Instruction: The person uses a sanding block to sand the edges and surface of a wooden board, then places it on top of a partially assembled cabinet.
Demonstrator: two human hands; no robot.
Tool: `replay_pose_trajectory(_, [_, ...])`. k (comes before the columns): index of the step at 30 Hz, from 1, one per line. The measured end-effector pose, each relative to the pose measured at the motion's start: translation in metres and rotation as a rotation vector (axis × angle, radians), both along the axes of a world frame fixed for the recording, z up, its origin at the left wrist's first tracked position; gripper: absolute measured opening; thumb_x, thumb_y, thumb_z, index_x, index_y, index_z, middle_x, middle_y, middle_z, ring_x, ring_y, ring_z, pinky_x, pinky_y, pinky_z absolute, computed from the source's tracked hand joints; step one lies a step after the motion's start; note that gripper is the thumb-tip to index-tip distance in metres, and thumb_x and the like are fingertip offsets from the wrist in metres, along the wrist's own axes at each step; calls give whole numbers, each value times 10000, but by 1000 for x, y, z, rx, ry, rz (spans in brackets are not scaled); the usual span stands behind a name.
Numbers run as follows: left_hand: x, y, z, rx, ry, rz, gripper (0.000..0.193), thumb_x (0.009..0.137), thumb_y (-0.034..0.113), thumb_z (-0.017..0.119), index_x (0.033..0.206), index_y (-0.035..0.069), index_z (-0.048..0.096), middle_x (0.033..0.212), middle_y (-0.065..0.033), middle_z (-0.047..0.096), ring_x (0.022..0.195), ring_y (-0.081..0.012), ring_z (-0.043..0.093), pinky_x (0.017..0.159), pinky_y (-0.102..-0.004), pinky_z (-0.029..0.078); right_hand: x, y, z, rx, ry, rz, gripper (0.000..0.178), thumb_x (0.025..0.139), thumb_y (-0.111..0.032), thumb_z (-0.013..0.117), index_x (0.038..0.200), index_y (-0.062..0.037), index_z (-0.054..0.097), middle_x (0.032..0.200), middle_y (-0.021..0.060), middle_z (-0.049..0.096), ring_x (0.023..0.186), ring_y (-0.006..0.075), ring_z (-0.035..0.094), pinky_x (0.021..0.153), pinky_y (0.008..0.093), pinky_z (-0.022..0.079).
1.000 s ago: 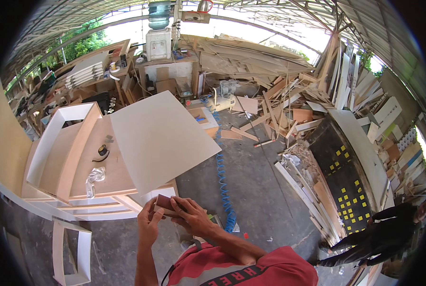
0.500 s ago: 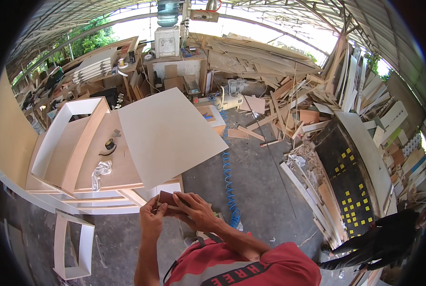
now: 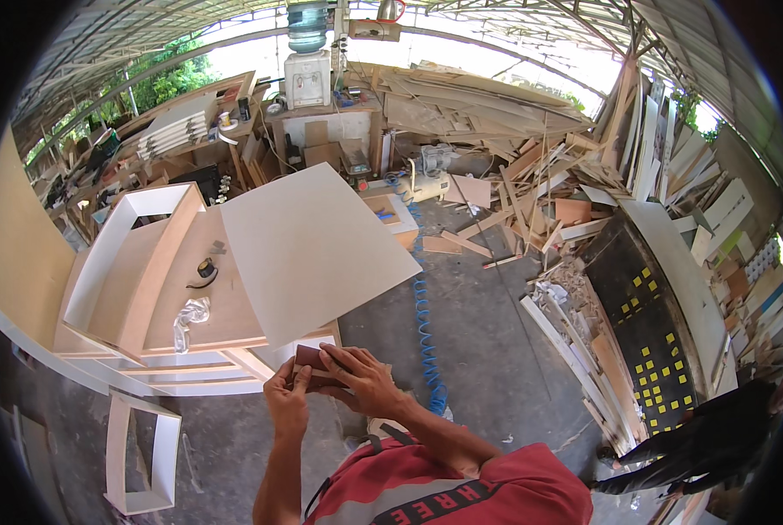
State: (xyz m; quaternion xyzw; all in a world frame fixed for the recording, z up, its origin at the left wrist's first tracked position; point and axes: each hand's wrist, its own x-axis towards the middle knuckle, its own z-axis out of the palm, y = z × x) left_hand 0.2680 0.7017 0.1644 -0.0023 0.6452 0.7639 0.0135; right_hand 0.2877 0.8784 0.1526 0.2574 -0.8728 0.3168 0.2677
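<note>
L hand (image 3: 286,394) pinching brown piece (image 3: 309,357), thumb on near side; R hand (image 3: 365,382) clasping its R end, prob. to steady it betw. both. Pale panel (image 3: 317,254) beyond.

red shirt (image 3: 536,481) is being worn, grey band (image 3: 381,506) and black, pale-lettered strip (image 3: 468,493) crossing it; left hand (image 3: 285,400) and right hand (image 3: 369,385) are showing bare.

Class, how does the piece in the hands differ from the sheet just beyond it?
The held piece is brown; the sheet is off-white.
The piece is small; the sheet is far larger.
The left hand and right hand hold the piece; neither holds the sheet.
</note>
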Motion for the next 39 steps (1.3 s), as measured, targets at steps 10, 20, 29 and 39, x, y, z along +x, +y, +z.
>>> replay_pose_trajectory(10, [0,-1,1,-7,12,15,276,983,96,654,1188,-87,670,920,-103,721,733,-151,690,588,-282,593,-1,11,0,43,-64,104,775,848,-233,785,1507,-42,424,1490,190,473,1205,386,564,1028,474,467])
replay_pose_trajectory(20, [-2,-8,-2,28,8,38,277,987,142,657,1161,-73,679,905,-104,720,707,-163,701,547,-280,595,2,19,9,74,-152,135,783,833,-252,796,1484,-28,422,1434,216,491,1201,390,568,1040,465,469])
replay_pose_trajectory(29, [-8,-15,-3,64,-16,86,279,1004,157,639,1162,-67,688,882,-90,719,700,-163,703,528,-282,575,-3,26,16,83,-96,123,728,836,-292,794,1437,-27,479,1424,194,511,1185,362,581,1023,444,485])
replay_pose_trajectory(39, [-5,-3,11,54,13,60,285,1014,149,622,1192,-68,676,893,-98,717,703,-157,704,547,-277,595,-4,27,18,79,-25,88,716,799,-273,815,1403,-32,516,1281,142,585,1045,325,633,832,409,567])
